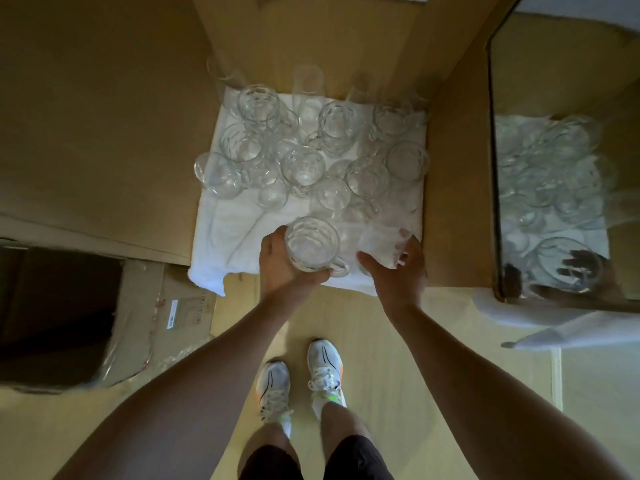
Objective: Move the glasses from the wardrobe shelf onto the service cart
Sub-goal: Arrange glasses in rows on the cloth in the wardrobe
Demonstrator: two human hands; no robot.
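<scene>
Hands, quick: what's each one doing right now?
Left hand: grips a glass mug.
Right hand: grips a blurred clear glass.

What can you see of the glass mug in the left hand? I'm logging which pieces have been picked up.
The glass mug is clear, thick-looking glass with a dimpled wall, a round open mouth facing up and a loop handle on its right side. It stands upright at the near edge of the white cloth, in front of the other glasses. The left hand grips it, fingers curled under and round its near side. Whether its base rests on the cloth cannot be told. It looks empty.
</scene>
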